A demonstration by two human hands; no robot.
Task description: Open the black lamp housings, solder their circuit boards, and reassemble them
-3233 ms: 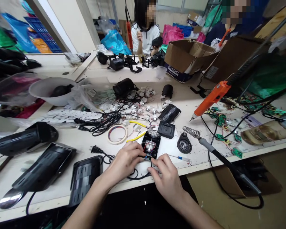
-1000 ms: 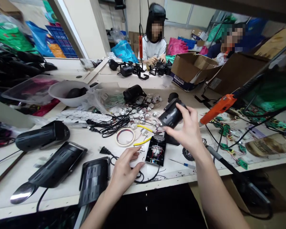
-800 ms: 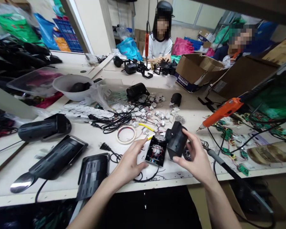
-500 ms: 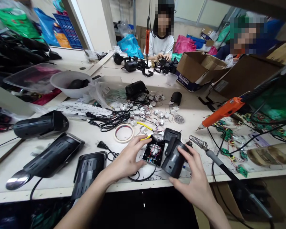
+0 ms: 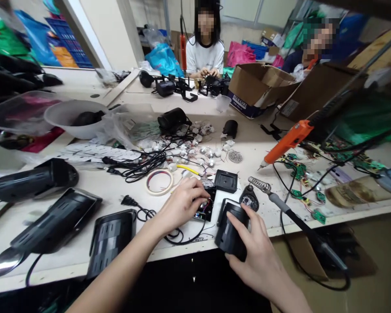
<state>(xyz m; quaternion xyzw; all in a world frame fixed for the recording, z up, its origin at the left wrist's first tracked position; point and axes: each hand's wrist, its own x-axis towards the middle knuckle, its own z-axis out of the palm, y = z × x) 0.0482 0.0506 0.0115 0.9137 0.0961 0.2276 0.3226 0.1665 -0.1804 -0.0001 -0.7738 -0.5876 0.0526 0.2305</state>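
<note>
My right hand grips a dark grey and black plastic housing, thumb below and fingers over its top, at the table's front edge. My left hand is closed in a pinch over an opened black device with coloured wires and a small circuit board inside. What the left fingertips pinch is hidden; thin wires show beside them. A black cord runs from the device to a plug. Just behind lies a square black part. A black part with a round clear end lies beyond the right fingers.
A soldering iron rests in a coil holder at the right, below a hanging orange electric screwdriver. Several finished-looking dark housings lie left. A tape roll and small motors lie behind. A person sits opposite.
My left hand has gone from the opened device's side to a pinch over its inside. My right hand has drawn the housing away from it, toward the front edge. The view has shifted right.
</note>
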